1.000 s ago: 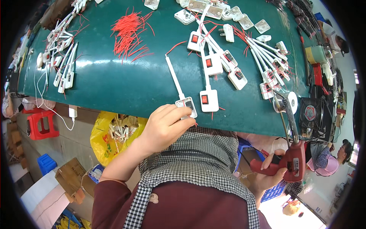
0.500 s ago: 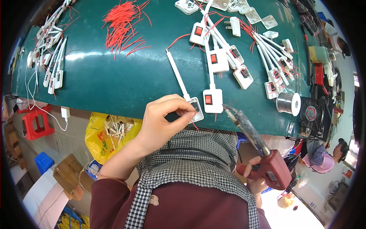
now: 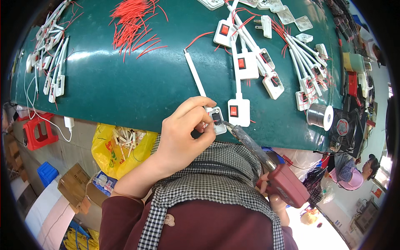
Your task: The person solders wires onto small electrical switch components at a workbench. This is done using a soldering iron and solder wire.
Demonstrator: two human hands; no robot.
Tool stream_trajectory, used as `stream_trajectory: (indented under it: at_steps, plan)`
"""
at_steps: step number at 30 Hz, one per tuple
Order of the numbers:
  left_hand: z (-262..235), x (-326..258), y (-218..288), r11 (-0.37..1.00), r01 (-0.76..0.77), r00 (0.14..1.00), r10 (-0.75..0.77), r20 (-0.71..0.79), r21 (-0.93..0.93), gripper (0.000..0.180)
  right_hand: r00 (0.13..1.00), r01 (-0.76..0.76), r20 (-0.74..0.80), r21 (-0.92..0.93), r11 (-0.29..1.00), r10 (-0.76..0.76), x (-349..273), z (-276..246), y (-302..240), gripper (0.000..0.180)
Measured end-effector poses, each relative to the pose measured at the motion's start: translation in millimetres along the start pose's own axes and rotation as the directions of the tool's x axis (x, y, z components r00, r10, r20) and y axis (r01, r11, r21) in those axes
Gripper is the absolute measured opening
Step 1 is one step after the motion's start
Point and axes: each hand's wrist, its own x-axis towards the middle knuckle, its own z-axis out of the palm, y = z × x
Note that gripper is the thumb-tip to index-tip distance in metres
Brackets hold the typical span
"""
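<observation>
My left hand (image 3: 183,131) pinches a small open white switch box (image 3: 216,118) at the near edge of the green table (image 3: 125,83). A flat white cable (image 3: 195,73) runs from that box up the table. My right hand (image 3: 273,200), mostly hidden, grips a red soldering gun (image 3: 287,185). The gun's metal tip (image 3: 227,123) touches the inside of the box. Just right of it lies a closed white switch box with a red button (image 3: 238,111).
Loose red wire pieces (image 3: 133,25) lie at the top. More white switch boxes with cables (image 3: 266,62) fill the right, others (image 3: 52,71) the left. A solder spool (image 3: 320,116) and small fan (image 3: 345,127) sit far right. A yellow bag of parts (image 3: 118,146) hangs below the edge.
My right hand has raised the soldering gun from below the table edge until its tip meets the box. My left hand has kept its hold on the box.
</observation>
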Motion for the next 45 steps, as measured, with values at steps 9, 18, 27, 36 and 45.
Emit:
stream_trajectory:
  at_steps: [9,18,27,36,45]
  plan:
    - [0.2,0.2,2.2,0.998,-0.002,1.0,0.001,0.011,0.059,0.013,0.982,0.167,-0.12,0.216,0.962,-0.143,7.6,9.1,10.0,0.069]
    - [2.1,0.7,-2.6,0.994,-0.066,0.997,0.069,-0.023,0.086,0.015,0.99,0.131,-0.08,0.209,0.969,-0.117,16.7,5.7,1.7,0.068]
    - [0.1,1.5,3.7,0.999,0.011,1.0,-0.012,0.012,0.042,0.012,0.99,0.123,-0.081,0.154,0.98,-0.111,1.5,5.8,14.4,0.071]
    - [-0.5,-0.9,2.4,0.999,0.008,1.0,-0.01,0.025,0.047,0.014,0.974,0.212,-0.107,0.144,0.967,-0.198,7.3,8.1,14.8,0.073]
    - [-24.6,12.9,-6.5,0.978,-0.163,0.986,0.159,0.042,0.132,0.012,0.964,-0.016,-0.246,0.314,0.949,0.098,27.9,15.7,-29.7,0.069]
